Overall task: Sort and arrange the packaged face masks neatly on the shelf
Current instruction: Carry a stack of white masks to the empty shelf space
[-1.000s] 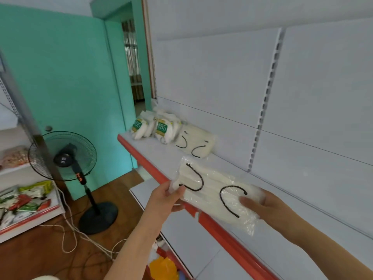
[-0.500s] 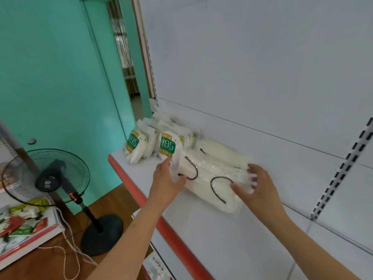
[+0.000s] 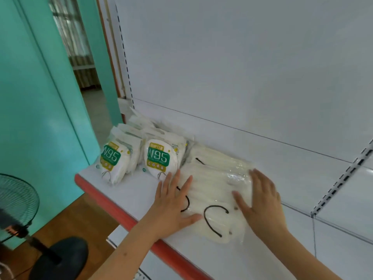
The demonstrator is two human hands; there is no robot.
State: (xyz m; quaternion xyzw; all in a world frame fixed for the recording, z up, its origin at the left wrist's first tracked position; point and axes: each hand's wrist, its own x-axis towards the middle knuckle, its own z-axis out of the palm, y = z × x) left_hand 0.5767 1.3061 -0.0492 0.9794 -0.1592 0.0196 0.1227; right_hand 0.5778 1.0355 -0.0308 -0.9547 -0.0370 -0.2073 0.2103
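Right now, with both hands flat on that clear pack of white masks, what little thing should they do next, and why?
Probably nudge the clear pack back toward the shelf wall, square with the pack behind it. It lies at an angle, its near corner close to the red edge. The left hand and right hand already press flat on its two sides, so a gentle push should do.

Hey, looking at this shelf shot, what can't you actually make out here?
- Head view: how many clear mask packs are stacked; the left hand and right hand lie flat on the top one.
- Small print under the N95 packs' labels: too small.
- Packs behind the front N95 rows: hidden by them.
- Fan: cut off by the left edge.
- Shelf: right end out of frame.
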